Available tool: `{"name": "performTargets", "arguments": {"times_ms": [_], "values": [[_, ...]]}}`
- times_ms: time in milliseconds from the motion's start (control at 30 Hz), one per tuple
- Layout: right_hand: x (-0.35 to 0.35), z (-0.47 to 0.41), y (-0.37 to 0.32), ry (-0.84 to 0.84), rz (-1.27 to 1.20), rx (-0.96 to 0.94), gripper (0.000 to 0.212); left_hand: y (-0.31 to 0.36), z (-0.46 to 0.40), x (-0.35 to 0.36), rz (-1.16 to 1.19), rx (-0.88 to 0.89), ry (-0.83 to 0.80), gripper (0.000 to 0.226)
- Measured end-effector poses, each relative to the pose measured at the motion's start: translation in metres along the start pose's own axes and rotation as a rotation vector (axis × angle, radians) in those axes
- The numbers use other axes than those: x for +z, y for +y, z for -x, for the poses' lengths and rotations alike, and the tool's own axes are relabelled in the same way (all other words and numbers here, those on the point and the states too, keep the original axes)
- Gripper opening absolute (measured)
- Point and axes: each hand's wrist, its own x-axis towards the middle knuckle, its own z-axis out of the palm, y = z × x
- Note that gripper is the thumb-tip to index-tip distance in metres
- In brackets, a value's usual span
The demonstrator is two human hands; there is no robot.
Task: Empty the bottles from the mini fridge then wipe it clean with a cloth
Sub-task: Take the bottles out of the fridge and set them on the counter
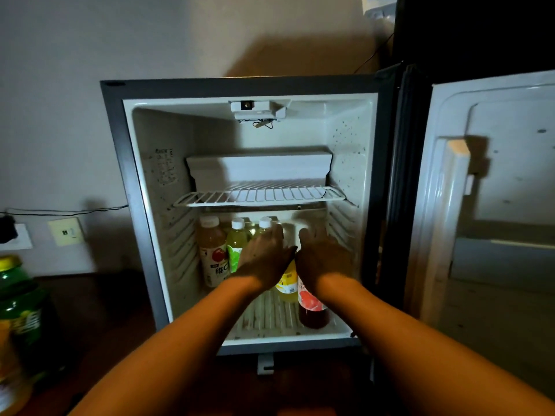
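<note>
head view: the fridge (132, 181) stands open in front of me, its door (492, 190) swung out to the right of it. both my arms reach into the fridge's lower compartment, below the wire shelf (258, 196). my left hand (265, 259) is spread with the fingers fairly straight, back of the hand toward me, in front of the pale bottles at the back; i cannot tell whether it touches any of them, and it grips nothing that i can see. my right hand (322, 261) sits just beside it, thumbs nearly meeting, fingers also loose and apart, holding nothing that shows.

inside the fridge, at the left of the lower compartment, an apple bottle (213, 253) stands upright with a white cap. just right of it is a green-label bottle (235, 246), and another white-capped bottle (264, 225) peeks out behind my left fingers. a yellow bottle (287, 285) shows between my wrists, and a red bottle (312, 310) stands nearest the fridge's front edge, under my right wrist (partly hidden by it).

outside the fridge, well to its left, a green jar (18, 298) sits at the frame edge. a wall socket (66, 231) is on the wall left of the fridge.
</note>
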Motion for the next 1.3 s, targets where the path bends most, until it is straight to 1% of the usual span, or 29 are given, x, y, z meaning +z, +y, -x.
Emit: {"name": "performTargets", "arguments": {"times_ms": [100, 200, 333, 433, 533, 600, 733, 867, 933, 1033, 1133, 1300], "values": [[-0.010, 0.003, -0.006, -0.046, -0.115, 0.035, 0.038, 0.004, 0.013, -0.014, -0.013, -0.040, -0.041, 0.038], [-0.017, 0.017, -0.011, 0.015, -0.182, -0.040, 0.042, 0.005, 0.025, -0.031, -0.091, -0.063, -0.052, 0.039], [-0.029, 0.032, -0.023, 0.072, -0.205, -0.108, 0.037, 0.002, 0.047, -0.056, -0.143, -0.058, -0.063, 0.039], [-0.041, 0.036, -0.033, 0.085, -0.276, -0.180, 0.033, -0.002, 0.057, -0.076, -0.266, -0.072, -0.078, 0.039], [-0.051, 0.036, -0.045, 0.054, -0.327, -0.256, 0.027, -0.008, 0.067, -0.094, -0.287, -0.084, -0.059, 0.039], [-0.055, 0.037, -0.053, 0.034, -0.359, -0.297, 0.028, -0.012, 0.075, -0.105, -0.296, -0.096, -0.054, 0.039], [-0.054, 0.039, -0.074, -0.021, -0.439, -0.385, 0.033, -0.023, 0.091, -0.125, -0.303, -0.089, -0.068, 0.042], [-0.053, 0.042, -0.099, -0.090, -0.499, -0.495, 0.037, -0.042, 0.107, -0.149, -0.317, -0.073, -0.115, 0.033], [-0.051, 0.043, -0.114, -0.113, -0.524, -0.532, 0.038, -0.056, 0.116, -0.158, -0.340, -0.072, -0.117, 0.035], [-0.047, 0.043, -0.140, -0.150, -0.567, -0.569, 0.046, -0.080, 0.130, -0.169, -0.372, -0.116, -0.126, 0.041], [-0.042, 0.044, -0.168, -0.193, -0.590, -0.604, 0.039, -0.097, 0.145, -0.186, -0.399, -0.144, -0.130, 0.036], [-0.037, 0.048, -0.214, -0.179, -0.619, -0.665, 0.030, -0.126, 0.174, -0.216, -0.449, -0.202, -0.127, 0.029]]}}
